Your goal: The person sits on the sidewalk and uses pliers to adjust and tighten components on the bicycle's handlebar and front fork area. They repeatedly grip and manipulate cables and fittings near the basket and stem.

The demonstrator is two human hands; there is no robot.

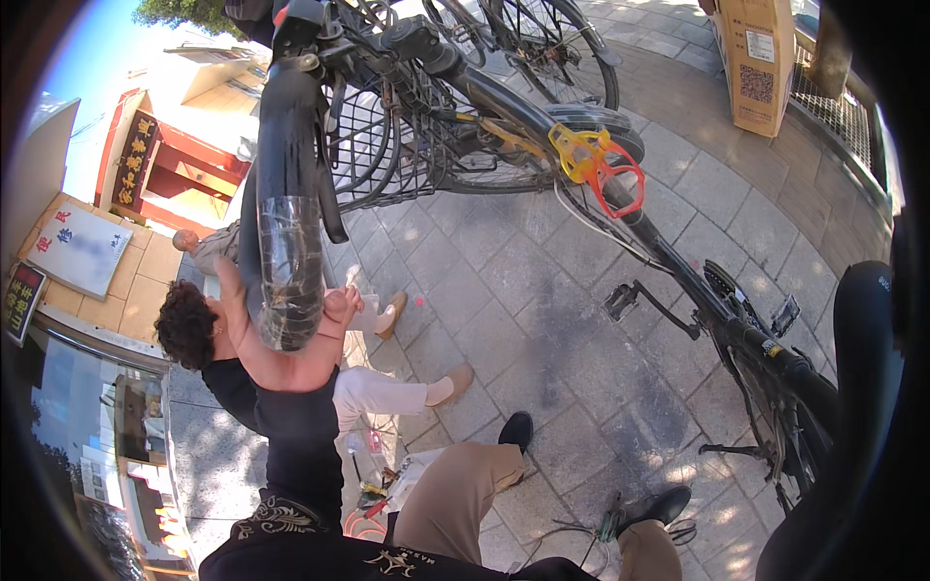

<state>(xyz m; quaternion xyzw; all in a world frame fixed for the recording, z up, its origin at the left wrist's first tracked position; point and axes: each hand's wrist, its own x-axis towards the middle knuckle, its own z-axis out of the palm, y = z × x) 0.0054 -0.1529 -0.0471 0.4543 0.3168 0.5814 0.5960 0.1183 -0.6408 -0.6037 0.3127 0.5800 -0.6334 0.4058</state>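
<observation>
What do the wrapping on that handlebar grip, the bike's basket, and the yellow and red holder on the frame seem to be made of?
Grip wrapping: looks like clear plastic tape, glossy, with wrinkles catching the light.
Basket: probably metal wire with a dark finish, judging by its thin crossing bars.
Yellow and red holder: likely plastic, from its bright, even colours, though painted metal is possible.

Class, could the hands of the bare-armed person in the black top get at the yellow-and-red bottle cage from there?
Probably not: their hands show just right of the tape-wrapped handlebar grip, with a broad stretch of grey paving between them and the bottle cage in this view.
</observation>
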